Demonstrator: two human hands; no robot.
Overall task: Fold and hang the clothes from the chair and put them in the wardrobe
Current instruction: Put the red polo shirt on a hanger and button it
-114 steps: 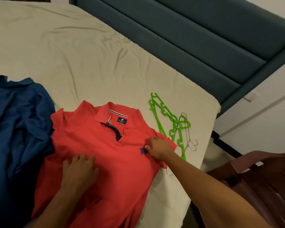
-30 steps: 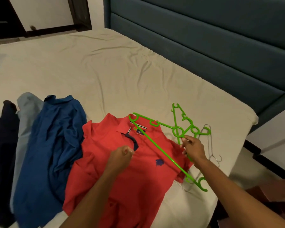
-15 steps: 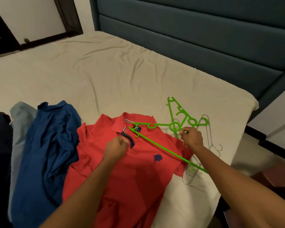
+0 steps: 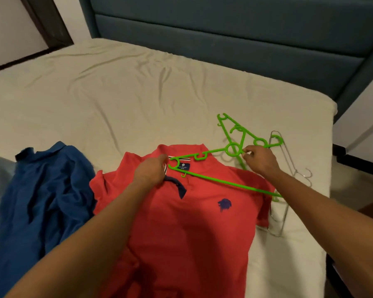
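A red polo shirt (image 4: 181, 229) lies face up on the bed, collar away from me. My left hand (image 4: 150, 172) grips the shirt's collar at the neck opening. My right hand (image 4: 260, 160) pinches a green plastic hanger (image 4: 215, 181) near its ring below the hook. The hanger's left tip sits at the collar, right by my left hand. Its long bar crosses the shirt's upper chest toward the right sleeve.
A second green hanger (image 4: 230, 123) and a wire hanger (image 4: 289, 164) lie on the beige sheet (image 4: 116, 100) right of the shirt. A blue shirt (image 4: 41, 201) lies crumpled to the left. A teal headboard (image 4: 235, 39) stands behind. The bed's edge is at right.
My right hand picked the green hanger off the bed and swung its left tip to the collar. My left hand moved from the shirt's body up to grip the collar.
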